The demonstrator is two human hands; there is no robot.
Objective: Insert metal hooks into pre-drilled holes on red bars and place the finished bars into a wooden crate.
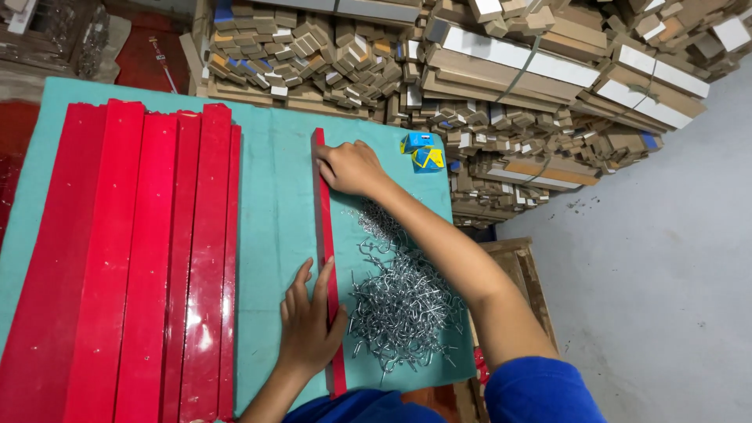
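Single red strip lies lengthwise on the teal worktop, running away from the person, apart from the stack of red strips on the left side. Left hand rests flat on the strip's near end, fingers straight and close together, thumb over the strip's right edge, pressing rather than gripping. Right hand sits at the strip's far end, fingers curled down against it; can't tell if they clamp it or just press. Pile of silver wire hooks just right of the strip, under the right forearm. Two small blue-and-yellow boxes near the right hand, at the worktop's far edge. Bundled cardboard pieces stacked beyond the worktop.
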